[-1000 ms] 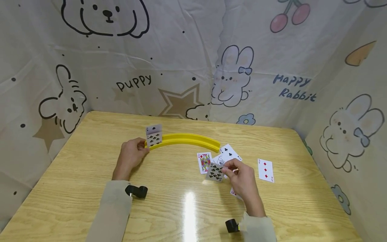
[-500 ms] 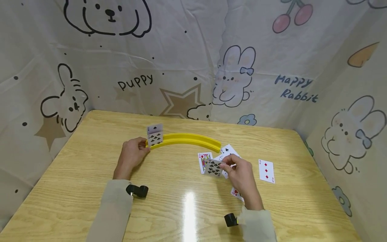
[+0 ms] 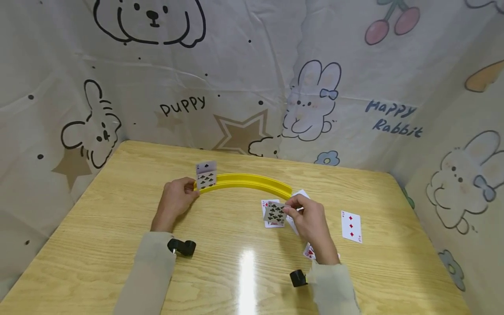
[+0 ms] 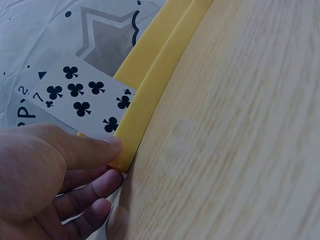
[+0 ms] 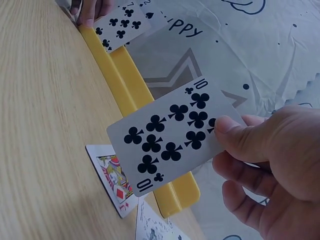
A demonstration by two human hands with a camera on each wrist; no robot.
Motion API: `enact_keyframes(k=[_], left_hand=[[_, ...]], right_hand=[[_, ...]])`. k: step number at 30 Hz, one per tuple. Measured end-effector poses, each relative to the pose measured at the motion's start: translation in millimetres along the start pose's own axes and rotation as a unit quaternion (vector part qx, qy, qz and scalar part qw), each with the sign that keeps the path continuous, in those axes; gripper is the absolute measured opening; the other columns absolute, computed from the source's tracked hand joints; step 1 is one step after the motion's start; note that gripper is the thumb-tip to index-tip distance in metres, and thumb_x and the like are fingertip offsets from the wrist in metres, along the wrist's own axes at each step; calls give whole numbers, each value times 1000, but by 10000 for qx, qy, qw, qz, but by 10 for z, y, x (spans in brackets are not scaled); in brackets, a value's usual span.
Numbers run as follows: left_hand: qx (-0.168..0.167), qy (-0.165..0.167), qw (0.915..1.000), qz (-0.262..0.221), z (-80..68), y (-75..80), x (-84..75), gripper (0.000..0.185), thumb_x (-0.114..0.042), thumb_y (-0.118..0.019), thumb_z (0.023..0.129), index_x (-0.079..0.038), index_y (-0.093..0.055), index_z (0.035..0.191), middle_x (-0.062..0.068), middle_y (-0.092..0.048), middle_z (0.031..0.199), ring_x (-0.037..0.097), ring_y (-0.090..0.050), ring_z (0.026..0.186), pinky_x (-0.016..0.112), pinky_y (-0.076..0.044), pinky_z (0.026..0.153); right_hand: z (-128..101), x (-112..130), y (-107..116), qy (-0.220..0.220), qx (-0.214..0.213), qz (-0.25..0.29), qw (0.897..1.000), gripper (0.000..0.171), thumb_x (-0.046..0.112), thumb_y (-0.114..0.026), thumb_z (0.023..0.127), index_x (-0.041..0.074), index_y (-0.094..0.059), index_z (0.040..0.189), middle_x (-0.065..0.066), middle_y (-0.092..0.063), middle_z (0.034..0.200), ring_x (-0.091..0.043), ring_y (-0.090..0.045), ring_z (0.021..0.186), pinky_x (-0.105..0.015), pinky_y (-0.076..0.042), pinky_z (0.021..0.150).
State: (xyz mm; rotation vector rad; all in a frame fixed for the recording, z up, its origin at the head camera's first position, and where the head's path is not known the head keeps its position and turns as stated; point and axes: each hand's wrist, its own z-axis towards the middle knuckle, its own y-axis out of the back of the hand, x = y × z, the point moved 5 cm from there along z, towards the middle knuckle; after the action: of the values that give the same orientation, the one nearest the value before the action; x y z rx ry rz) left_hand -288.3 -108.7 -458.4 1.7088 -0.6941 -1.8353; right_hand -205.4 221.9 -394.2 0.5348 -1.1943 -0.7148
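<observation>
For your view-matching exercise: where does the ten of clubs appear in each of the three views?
Head: ten of clubs, centre-right, pinched by the right hand.
Left wrist: not in it; only the seven of clubs shows.
Right wrist: centre, large, face on.
Shared landmark: the yellow curved rack.

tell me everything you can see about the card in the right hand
The ten of clubs is a white card printed with black club pips and a 10 at its corners. It looks flat and unbent. The right hand pinches one edge, holding it clear of the table, face toward the person, near the right end of the yellow curved rack.
</observation>
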Motion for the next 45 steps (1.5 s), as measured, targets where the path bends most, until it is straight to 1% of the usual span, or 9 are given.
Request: enact_keyframes(k=[8,13,18,21,28,32,35,38,45], left_hand=[[1,23,10000,58,6,8,-5,37,-16,-68,79,-3,-59,111,8,-61,96,17,-59,80,31,-48,68],[-25,-9,9999,102,-1,11,-11,35,-16,-69,78,-2,-60,110,8,-62,95,17,-58,80,32,-48,69],[-40,27,9999,109,-2,7,13,36,-17,-69,78,-3,-60,110,7,-62,95,15,-58,79,31,-48,68],[-5,3,10000,93,-5,5,18,37,-16,-69,78,-3,-59,111,8,-62,96,16,-58,79,31,-48,67],[-59,-61,9999,143,7,24,9,35,-16,-69,78,-3,-60,109,7,-62,94,15,-58,77,31,-48,67],[-58,-19,9999,152,2,26,19,35,-16,-69,78,-3,-60,109,7,-62,94,15,-58,77,31,-48,67],[-39,50,9999,141,-1,25,33,35,-17,-69,78,-4,-60,109,6,-62,95,14,-58,78,30,-48,67],[-44,52,9999,124,-4,29,35,35,-17,-69,78,-4,-60,109,6,-62,94,14,-58,78,31,-48,67],[-128,-106,9996,226,-4,50,21,36,-17,-69,77,-3,-61,109,7,-63,93,16,-59,79,32,-48,69]], right_hand=[[129,83,-58,319,59,56,9995,9,15,-69,78,16,-60,75,7,-59,71,-10,-53,68,-27,-45,59],[183,137,-93,329,148,65,9993,9,16,-68,78,17,-60,75,6,-59,72,-12,-51,65,-28,-44,57],[237,170,-133,416,142,79,9990,9,17,-69,77,17,-60,74,6,-59,71,-13,-50,61,-27,-44,53],[267,182,-165,469,164,125,9987,9,16,-69,77,17,-60,74,6,-59,72,-11,-51,63,-26,-45,55],[365,241,-258,492,300,254,9980,8,16,-67,79,16,-60,76,6,-59,73,-10,-53,70,-27,-45,59],[424,264,-324,458,383,299,9978,7,17,-67,79,17,-61,77,7,-59,74,-10,-53,71,-27,-45,59],[465,276,-371,436,452,317,9975,7,18,-67,79,18,-60,77,8,-59,74,-10,-53,70,-27,-45,59],[503,300,-409,476,537,349,9968,6,19,-66,80,18,-61,77,8,-59,74,-11,-53,67,-27,-45,57],[608,363,-490,612,627,350,9955,6,18,-66,80,17,-61,76,7,-59,74,-14,-51,60,-28,-44,51]])
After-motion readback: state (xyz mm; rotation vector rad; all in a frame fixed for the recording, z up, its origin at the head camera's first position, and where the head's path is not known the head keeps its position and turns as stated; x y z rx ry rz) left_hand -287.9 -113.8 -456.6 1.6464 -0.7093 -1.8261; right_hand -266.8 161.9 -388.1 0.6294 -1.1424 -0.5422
